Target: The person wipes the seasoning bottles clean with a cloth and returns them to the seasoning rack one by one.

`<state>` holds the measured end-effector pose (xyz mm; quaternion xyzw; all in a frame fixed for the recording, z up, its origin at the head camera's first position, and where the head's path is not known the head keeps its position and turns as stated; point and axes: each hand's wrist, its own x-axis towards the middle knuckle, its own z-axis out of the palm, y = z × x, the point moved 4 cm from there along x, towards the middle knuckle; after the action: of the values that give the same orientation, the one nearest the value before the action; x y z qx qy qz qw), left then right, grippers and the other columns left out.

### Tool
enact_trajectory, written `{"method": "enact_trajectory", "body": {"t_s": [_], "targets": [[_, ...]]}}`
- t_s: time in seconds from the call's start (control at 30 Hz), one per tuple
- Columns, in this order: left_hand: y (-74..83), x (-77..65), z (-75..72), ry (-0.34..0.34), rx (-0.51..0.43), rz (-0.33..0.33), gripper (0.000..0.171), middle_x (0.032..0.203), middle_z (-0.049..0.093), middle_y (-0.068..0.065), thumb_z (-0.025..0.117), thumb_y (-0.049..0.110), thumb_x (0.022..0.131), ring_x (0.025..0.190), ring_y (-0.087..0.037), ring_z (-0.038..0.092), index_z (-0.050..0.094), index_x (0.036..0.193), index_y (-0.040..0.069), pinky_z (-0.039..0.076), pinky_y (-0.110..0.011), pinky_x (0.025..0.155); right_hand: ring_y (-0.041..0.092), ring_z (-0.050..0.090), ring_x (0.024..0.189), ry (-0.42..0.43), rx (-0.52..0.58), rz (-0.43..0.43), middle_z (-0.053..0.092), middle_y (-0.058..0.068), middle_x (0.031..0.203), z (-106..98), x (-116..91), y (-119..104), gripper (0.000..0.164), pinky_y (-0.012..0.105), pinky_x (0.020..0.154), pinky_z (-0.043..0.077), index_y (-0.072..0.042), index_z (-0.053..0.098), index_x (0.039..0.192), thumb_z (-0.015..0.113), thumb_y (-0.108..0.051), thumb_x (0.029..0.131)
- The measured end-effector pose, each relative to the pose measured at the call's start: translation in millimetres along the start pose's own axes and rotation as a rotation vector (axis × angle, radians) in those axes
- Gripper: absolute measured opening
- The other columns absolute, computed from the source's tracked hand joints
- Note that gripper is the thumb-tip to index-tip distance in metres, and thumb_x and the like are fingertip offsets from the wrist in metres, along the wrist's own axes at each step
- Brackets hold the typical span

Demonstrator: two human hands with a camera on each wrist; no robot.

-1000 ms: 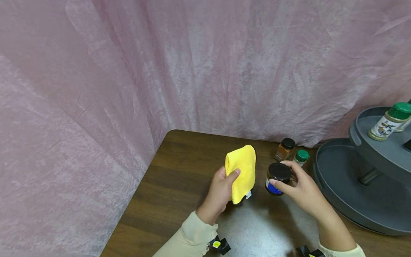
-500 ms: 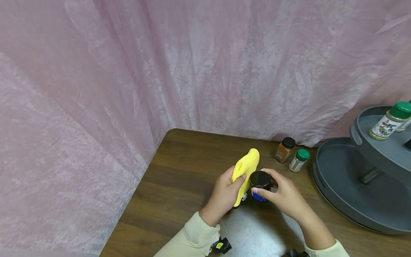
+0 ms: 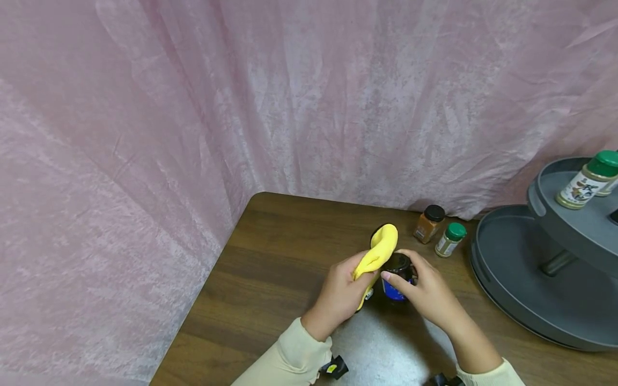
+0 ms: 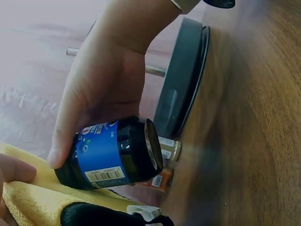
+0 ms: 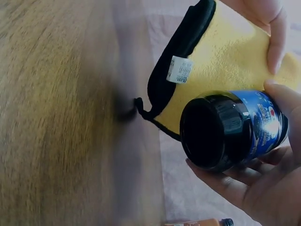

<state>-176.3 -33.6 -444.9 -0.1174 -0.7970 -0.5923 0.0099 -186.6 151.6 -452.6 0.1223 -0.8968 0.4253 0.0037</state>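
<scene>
While left hand grips yellow cloth, right hand holds blue-labelled jar just beside it. Jar's off the worktop, I see.

Left of the gray tiered stand are a green-lidded jar and an orange jar; behind it hangs a pink curtain.
</scene>
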Motion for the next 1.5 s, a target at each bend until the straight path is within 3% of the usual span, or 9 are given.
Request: {"method": "enact_trajectory", "body": {"t_s": [0.27, 0.43, 0.6, 0.77, 0.93, 1.13, 1.5], "targets": [[5.2, -2.3, 0.9, -0.029, 0.119, 0.085, 0.024, 0.082, 0.060, 0.007, 0.064, 0.030, 0.100, 0.068, -0.003, 0.050, 0.069, 0.124, 0.030, 0.044, -0.018, 0.061, 0.033, 0.066, 0.112, 0.041, -0.060, 0.062, 0.067, 0.014, 0.126, -2, 2, 5, 0.055, 0.052, 0.089, 0.055, -0.012, 0.058, 0.132, 0.070, -0.049, 0.093], [10.0, -4.8, 4.9, -0.044, 0.186, 0.152, 0.026, 0.092, 0.068, 0.010, 0.062, 0.030, 0.101, 0.075, -0.001, 0.052, 0.070, 0.125, 0.027, 0.046, -0.016, 0.070, 0.043, 0.063, 0.118, 0.028, -0.135, 0.052, 0.064, 0.024, 0.130, 0, 2, 7, 0.061, 0.059, 0.095, 0.052, 0.000, 0.058, 0.134, 0.075, -0.041, 0.091], [11.0, -5.8, 8.8, -0.063, 0.197, 0.171, 0.027, 0.102, 0.073, 0.009, 0.062, 0.026, 0.100, 0.080, 0.000, 0.055, 0.070, 0.126, 0.025, 0.049, -0.016, 0.077, 0.039, 0.066, 0.111, 0.029, -0.180, 0.000, 0.068, 0.019, 0.117, 5, 3, 8, 0.051, 0.057, 0.092, 0.053, 0.001, 0.063, 0.123, 0.081, -0.030, 0.087], [8.6, -6.5, 12.2, -0.083, 0.229, 0.149, 0.030, 0.107, 0.072, 0.012, 0.062, 0.025, 0.100, 0.083, 0.000, 0.056, 0.068, 0.129, 0.028, 0.049, -0.015, 0.080, 0.034, 0.067, 0.107, 0.017, -0.172, -0.065, 0.069, 0.014, 0.111, 16, 2, 8, 0.042, 0.054, 0.089, 0.055, -0.003, 0.063, 0.117, 0.082, -0.022, 0.085], [6.0, -6.7, 13.4, -0.078, 0.229, 0.125, 0.036, 0.100, 0.070, 0.009, 0.062, 0.018, 0.097, 0.078, -0.002, 0.054, 0.067, 0.131, 0.028, 0.047, -0.015, 0.076, 0.033, 0.067, 0.105, 0.025, -0.170, -0.120, 0.069, 0.014, 0.110, 24, 0, 4, 0.043, 0.052, 0.086, 0.055, -0.004, 0.062, 0.115, 0.084, -0.023, 0.083], [4.3, -5.5, 13.8, -0.071, 0.248, 0.119, 0.036, 0.096, 0.069, 0.008, 0.062, 0.018, 0.096, 0.077, -0.002, 0.053, 0.067, 0.130, 0.027, 0.046, -0.015, 0.074, 0.036, 0.067, 0.108, 0.034, -0.164, -0.107, 0.069, 0.018, 0.113, 26, 0, 4, 0.046, 0.055, 0.090, 0.054, -0.001, 0.062, 0.119, 0.084, -0.022, 0.083], [-7.5, -0.6, 10.9, -0.075, 0.194, 0.021, 0.033, 0.087, 0.062, 0.004, 0.060, 0.022, 0.101, 0.069, -0.002, 0.051, 0.065, 0.134, 0.023, 0.047, -0.017, 0.065, 0.031, 0.067, 0.110, 0.018, -0.139, -0.129, 0.069, 0.014, 0.117, 30, 2, 10, 0.057, 0.050, 0.089, 0.055, 0.000, 0.062, 0.128, 0.084, -0.025, 0.083]]}}
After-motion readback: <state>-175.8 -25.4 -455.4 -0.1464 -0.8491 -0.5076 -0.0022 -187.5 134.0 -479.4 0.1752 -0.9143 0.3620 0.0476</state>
